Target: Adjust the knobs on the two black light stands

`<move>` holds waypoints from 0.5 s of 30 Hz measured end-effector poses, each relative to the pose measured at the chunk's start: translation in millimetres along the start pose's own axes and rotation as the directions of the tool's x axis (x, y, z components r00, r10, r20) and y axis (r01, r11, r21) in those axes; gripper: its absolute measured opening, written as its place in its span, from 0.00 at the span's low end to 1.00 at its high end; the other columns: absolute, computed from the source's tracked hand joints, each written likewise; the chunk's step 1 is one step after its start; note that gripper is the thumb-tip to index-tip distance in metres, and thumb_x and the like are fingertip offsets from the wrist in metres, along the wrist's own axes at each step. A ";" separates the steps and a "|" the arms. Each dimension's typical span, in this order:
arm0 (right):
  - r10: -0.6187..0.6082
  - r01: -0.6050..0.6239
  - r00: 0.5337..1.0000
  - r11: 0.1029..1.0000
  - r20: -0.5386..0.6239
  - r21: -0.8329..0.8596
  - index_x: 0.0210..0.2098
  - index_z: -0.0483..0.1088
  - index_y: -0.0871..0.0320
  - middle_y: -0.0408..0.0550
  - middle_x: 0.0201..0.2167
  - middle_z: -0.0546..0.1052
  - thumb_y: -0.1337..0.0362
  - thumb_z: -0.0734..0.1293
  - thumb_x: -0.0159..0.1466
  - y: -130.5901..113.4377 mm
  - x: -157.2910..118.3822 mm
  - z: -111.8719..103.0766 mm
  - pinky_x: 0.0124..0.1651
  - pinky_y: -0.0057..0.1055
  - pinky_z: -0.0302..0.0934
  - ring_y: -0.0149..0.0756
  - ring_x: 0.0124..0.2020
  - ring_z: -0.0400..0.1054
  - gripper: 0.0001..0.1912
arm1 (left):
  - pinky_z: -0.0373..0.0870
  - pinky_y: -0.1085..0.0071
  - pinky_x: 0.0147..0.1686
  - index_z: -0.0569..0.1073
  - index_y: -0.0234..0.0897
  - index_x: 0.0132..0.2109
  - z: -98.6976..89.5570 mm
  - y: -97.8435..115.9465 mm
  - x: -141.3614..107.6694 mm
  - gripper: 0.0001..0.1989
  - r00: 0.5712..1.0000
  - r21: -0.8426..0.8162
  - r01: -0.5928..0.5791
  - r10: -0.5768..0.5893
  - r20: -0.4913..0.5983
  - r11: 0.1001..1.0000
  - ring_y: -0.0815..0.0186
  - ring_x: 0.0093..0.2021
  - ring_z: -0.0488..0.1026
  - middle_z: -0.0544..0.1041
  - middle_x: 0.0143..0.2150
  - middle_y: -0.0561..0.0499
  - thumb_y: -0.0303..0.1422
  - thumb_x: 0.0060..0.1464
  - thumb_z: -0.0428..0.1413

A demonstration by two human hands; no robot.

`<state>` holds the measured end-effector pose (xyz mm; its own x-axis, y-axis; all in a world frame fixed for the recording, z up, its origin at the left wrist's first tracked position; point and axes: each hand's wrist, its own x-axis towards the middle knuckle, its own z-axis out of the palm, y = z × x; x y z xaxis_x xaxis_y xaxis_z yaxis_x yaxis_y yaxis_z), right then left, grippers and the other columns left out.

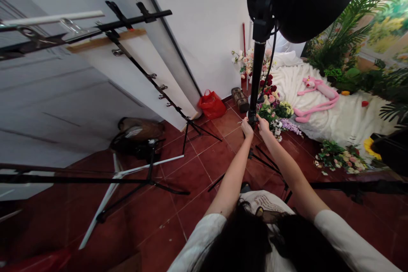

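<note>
Both my arms reach forward to a black light stand (256, 76) that rises upright in front of me. My left hand (247, 128) is closed on the stand at its collar. On the other side, my right hand (263, 125) grips the same black collar (252, 117), which partly hides between my fingers. A large black lamp head (309, 0) tops the stand, with a cable hanging beside the pole. Below my hands, the stand's tripod legs (267, 160) spread over the floor between my forearms.
At left stands a black backdrop frame (137, 60) with clips and white boards. Near the wall sit a red plastic bag (212, 104) and a rolled bundle (240, 99). To the right, a pink plush toy (321, 93) lies on white cloth (287, 70), among flowers (346, 157).
</note>
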<state>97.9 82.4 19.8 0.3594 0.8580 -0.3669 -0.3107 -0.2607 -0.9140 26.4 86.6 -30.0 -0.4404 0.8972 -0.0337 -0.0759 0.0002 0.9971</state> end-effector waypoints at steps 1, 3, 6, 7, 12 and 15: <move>0.030 -0.029 0.998 0.999 -0.055 0.021 0.21 0.52 0.50 0.32 0.13 0.58 0.49 0.81 0.53 -2.2 -0.4 2.7 0.21 0.26 0.54 0.28 0.18 0.57 0.33 | 0.70 0.70 0.34 0.68 0.41 0.27 0.4 0.8 -0.1 0.17 1.000 0.004 0.013 -0.013 -0.007 1.000 0.63 0.29 0.71 0.71 0.24 0.53 0.36 0.66 0.46; 0.067 -0.065 0.993 0.997 -0.097 0.030 0.20 0.54 0.50 0.33 0.13 0.60 0.53 0.82 0.54 -5.2 -2.2 5.6 0.23 0.26 0.56 0.28 0.19 0.59 0.31 | 0.71 0.70 0.36 0.69 0.41 0.27 1.8 2.5 0.4 0.17 0.999 0.017 0.033 -0.032 -0.015 0.999 0.63 0.31 0.72 0.73 0.25 0.52 0.33 0.65 0.46; 0.099 -0.099 0.994 0.995 -0.048 0.004 0.22 0.60 0.52 0.35 0.16 0.67 0.55 0.79 0.58 -4.4 -7.7 -3.0 0.27 0.25 0.62 0.29 0.22 0.66 0.24 | 0.73 0.69 0.41 0.71 0.41 0.29 2.1 3.1 1.1 0.17 0.999 0.033 0.049 -0.049 -0.004 0.998 0.62 0.34 0.75 0.77 0.29 0.50 0.31 0.65 0.45; 0.105 -0.105 0.995 0.995 -0.003 -0.003 0.24 0.64 0.53 0.37 0.19 0.71 0.55 0.78 0.60 -2.4 -10.6 -10.4 0.30 0.24 0.65 0.30 0.25 0.70 0.20 | 0.73 0.68 0.43 0.72 0.40 0.30 0.4 1.7 0.2 0.17 0.998 0.042 0.059 -0.059 0.003 0.997 0.62 0.35 0.76 0.78 0.31 0.49 0.32 0.65 0.44; 0.150 -0.158 0.960 0.987 0.236 0.017 0.35 0.74 0.54 0.48 0.37 0.85 0.60 0.72 0.66 18.0 -35.7 -77.4 0.50 0.32 0.75 0.36 0.40 0.82 0.06 | 0.72 0.60 0.56 0.74 0.39 0.36 -30.3 -28.6 -29.7 0.14 0.993 0.146 0.107 -0.114 0.043 0.984 0.57 0.46 0.78 0.81 0.41 0.43 0.34 0.67 0.46; 0.202 -0.228 0.956 0.968 0.214 0.103 0.36 0.76 0.56 0.52 0.39 0.86 0.64 0.70 0.67 34.9 -59.2 -130.9 0.52 0.32 0.76 0.36 0.41 0.83 0.03 | 0.67 0.54 0.64 0.73 0.38 0.39 -55.1 -63.0 -68.0 0.07 0.991 0.178 0.124 -0.131 0.025 0.976 0.52 0.57 0.76 0.80 0.47 0.37 0.29 0.62 0.51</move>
<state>181.0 -35.4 -13.1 0.0922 0.8620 -0.4985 -0.4733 -0.4025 -0.7835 11.9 1.3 -94.3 -0.4039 0.9003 -0.1621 0.0306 0.1904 0.9812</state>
